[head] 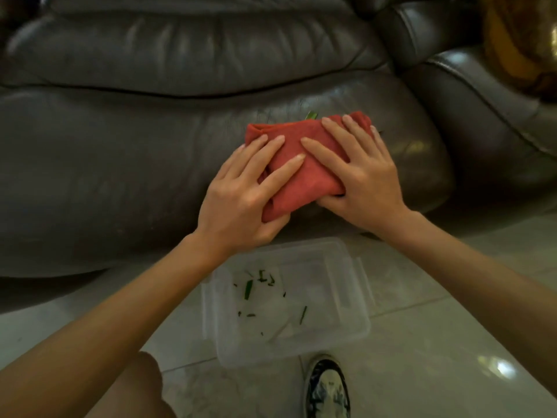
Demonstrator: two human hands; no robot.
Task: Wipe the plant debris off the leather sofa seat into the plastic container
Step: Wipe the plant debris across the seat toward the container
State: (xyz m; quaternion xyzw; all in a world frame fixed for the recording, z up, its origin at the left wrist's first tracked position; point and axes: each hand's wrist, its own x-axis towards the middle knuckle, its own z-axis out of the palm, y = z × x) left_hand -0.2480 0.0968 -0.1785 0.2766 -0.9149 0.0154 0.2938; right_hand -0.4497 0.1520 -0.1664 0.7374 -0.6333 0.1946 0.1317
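Head view looks down on two bare forearms reaching forward from the lower corners to a folded red cloth lying on the dark leather sofa seat, near the seat's front edge and toward its right end. The left hand lies palm down on the cloth's left part, fingers spread and straight across the top, while its thumb tucks under the near lower corner of the cloth, so the hand grips that corner. The right hand also lies palm down, fingers fanned out over the cloth's right part up to its far edge, thumb curled under the near edge. Both wrists are nearly level with the seat and angle in toward each other. A green scrap of plant debris pokes out from behind the cloth's far edge on the seat. On the tiled floor, just in front of the seat's front edge and below the hands, stands the clear plastic container, with small green bits lying on its bottom. A patterned shoe rests on the floor just beside the container's near edge
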